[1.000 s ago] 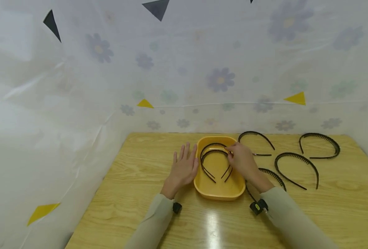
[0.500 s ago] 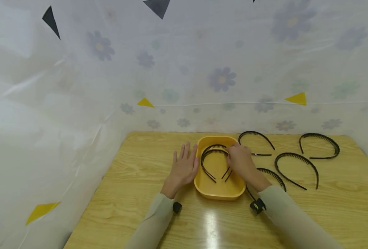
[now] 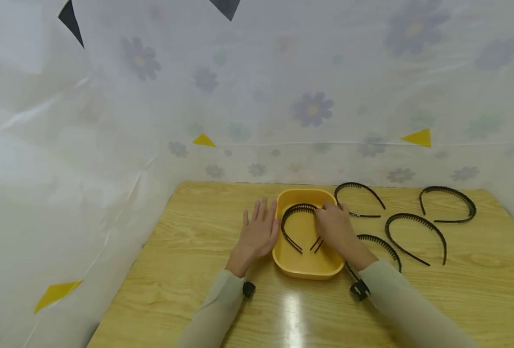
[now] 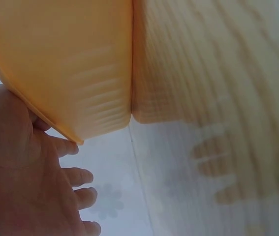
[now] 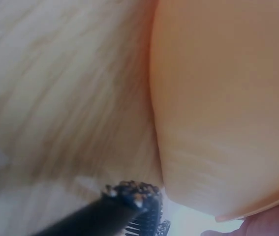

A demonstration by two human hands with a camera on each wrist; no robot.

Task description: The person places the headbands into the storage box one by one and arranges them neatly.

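Note:
A yellow plastic tub stands on the table, with two black toothed headbands lying nearly on top of each other inside. My left hand rests against the tub's left rim, its fingers extended. In the left wrist view, the left hand touches the tub's rim. Reaching over the right rim, my right hand pinches the right side of the headbands with curled fingers; its fingertips are mostly hidden. Only a bit of the right hand shows in the right wrist view, by the tub wall.
To the tub's right lie several more headbands: one at the back, one far right, one in the middle and one partly under the right forearm. The wooden table meets a flowered white sheet behind.
Inside the tub, the rear headband has been drawn down toward the front one, so their arcs now nearly coincide. My right hand has shifted slightly; the left hand stays against the tub.

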